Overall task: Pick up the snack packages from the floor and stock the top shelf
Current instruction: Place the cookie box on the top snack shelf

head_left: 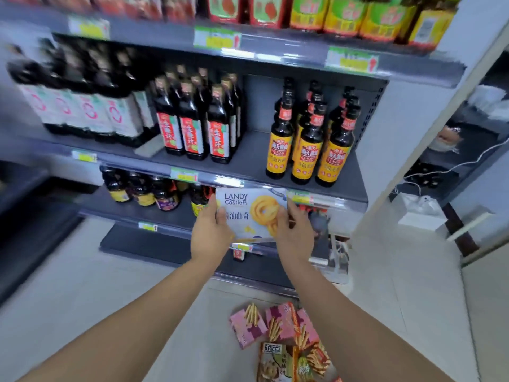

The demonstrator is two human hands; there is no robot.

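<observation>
My left hand (210,232) & right hand (293,230) each clasp an end of the cookie box (248,213), level, prob. for shelving up top.

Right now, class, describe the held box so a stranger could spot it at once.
Find the grey shelving of dark bottles. Before its lower shelves, the left hand and right hand hold a pale box. Unlike the pink boxes on the floor, it shows yellow ring cookies.

The top edge cuts the pouches (225,6); the bottles (82,106) at left are blurred. The floor packages (275,326) run off the bottom. The left hand (210,232) and right hand (294,232) hide the box (248,205) ends.
</observation>
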